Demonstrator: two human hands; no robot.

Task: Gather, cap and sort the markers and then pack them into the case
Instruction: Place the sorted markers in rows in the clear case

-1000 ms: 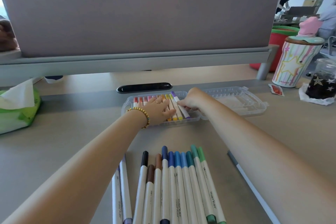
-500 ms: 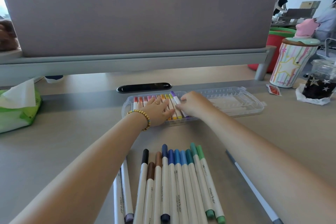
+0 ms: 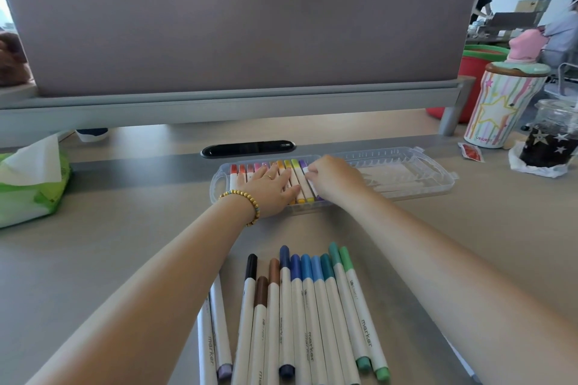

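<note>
Markers in warm colours (image 3: 292, 180) are seen packed side by side in the left half of the clear case (image 3: 406, 184), red at the far left, running through pink, orange and yellow to purple. The left hand (image 3: 269, 189) is laid flat over this row, fingers straight and spread, nothing gripped, a beaded bracelet (image 3: 245, 203) worn at the wrist. The right hand (image 3: 333, 180) is placed just right of it, fingers curled down onto the purple marker (image 3: 308, 178) at the end of the row; whether that marker is pinched or only pressed cannot be told, as the fingertips are hidden. The right half of the case is shown with only its clear ribbed floor.

Nearer the camera than the case, a second group of markers (image 3: 312, 306) is lined up on the desk (image 3: 109, 244): black, two browns, several blues, then teal and green, caps pointing toward the case. Left of that group, two more pale markers (image 3: 217, 331) are partly covered by the left forearm.

Beyond the case a black oval grommet (image 3: 248, 148) is set in the desk. Far left of the case, a green tissue pack (image 3: 31, 191) is seen; far right, a striped star cup (image 3: 497, 106) and a dark star-patterned cup (image 3: 552, 141).
</note>
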